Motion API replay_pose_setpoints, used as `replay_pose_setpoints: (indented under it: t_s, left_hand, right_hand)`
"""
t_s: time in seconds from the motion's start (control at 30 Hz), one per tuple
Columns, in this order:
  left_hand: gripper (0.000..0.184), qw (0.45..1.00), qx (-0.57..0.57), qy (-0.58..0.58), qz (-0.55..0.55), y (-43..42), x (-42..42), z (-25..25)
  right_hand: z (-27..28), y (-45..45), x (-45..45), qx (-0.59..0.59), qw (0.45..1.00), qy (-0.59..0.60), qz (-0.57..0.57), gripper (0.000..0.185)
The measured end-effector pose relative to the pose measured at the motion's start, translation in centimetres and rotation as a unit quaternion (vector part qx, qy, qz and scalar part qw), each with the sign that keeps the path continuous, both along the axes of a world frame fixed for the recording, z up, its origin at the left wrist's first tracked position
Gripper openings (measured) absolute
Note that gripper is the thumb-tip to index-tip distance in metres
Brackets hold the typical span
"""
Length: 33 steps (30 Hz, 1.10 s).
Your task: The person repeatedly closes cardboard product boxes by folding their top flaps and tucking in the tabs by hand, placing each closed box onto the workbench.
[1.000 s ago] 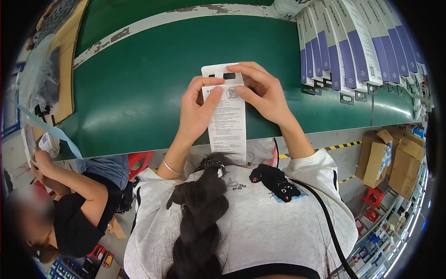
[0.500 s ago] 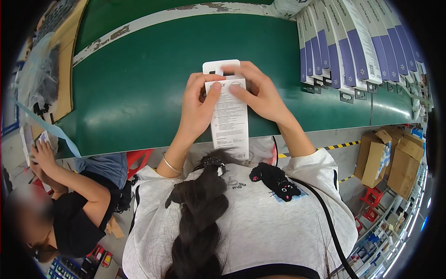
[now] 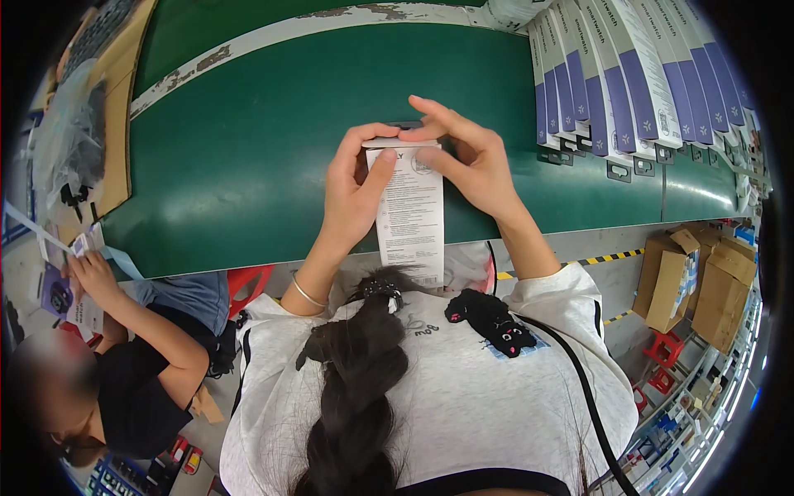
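Note:
A slim white printed box (image 3: pixel 411 217), like the smartwatch boxes at the right, stands over the table's near edge with its text side facing me. My left hand (image 3: pixel 351 188) grips its left side, thumb on the printed face and fingers bent over the top end. My right hand (image 3: pixel 481 172) is at the upper right corner, thumb against the face and fingertips at the top edge. Its index finger points up, off the box. A small dark strip shows behind the top edge. The back of the box is hidden.
Smartwatch boxes (image 3: pixel 616 78) in white and purple stand in a row on the green table (image 3: pixel 248 165) at the right. At left, a co-worker (image 3: pixel 149 355) handles a box beside cardboard (image 3: pixel 118 124). Open cartons (image 3: pixel 693 289) are on the floor at right.
The white hanging tab above the box's top has been folded down out of sight. My right index finger has lifted. The co-worker's hands have moved, and a purple-and-white box now shows there.

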<state>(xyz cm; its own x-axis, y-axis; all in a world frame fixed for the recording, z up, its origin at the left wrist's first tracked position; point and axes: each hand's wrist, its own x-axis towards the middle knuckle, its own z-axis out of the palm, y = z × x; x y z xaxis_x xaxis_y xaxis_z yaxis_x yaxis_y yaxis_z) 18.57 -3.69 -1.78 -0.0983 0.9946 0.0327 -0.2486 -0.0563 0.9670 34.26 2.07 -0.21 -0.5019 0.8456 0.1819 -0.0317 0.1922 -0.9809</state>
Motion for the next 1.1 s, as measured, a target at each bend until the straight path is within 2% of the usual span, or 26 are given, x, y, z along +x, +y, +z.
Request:
replay_pose_setpoints:
  t_s: [0.1, 0.2, 0.53, 0.8, 1.1]
  left_hand:
    - [0.019, 0.999, -0.034, 0.035, -0.017, -0.03, -0.27, 0.25]
    - [0.017, 0.999, -0.027, 0.039, -0.002, 0.18, -0.21, 0.0]
    - [0.018, 0.997, -0.056, 0.057, 0.006, 0.25, -0.35, 0.28]
    - [0.009, 0.993, -0.043, 0.107, 0.017, 0.45, -0.34, 0.07]
    - [0.008, 0.993, -0.039, 0.108, -0.016, 0.88, -0.66, 0.2]
  right_hand:
    - [0.55, 0.34, 0.62, -0.13, 0.991, 0.038, -0.006, 0.034]
    - [0.3, 0.5, 0.81, -0.152, 0.988, 0.04, 0.001, 0.035]
    - [-0.27, 0.43, 0.56, -0.122, 0.992, 0.041, -0.011, 0.033]
    - [-0.1, 0.18, 0.6, -0.082, 0.996, 0.003, -0.018, 0.027]
    - [0.14, 0.21, 0.79, -0.136, 0.99, 0.026, -0.025, 0.025]
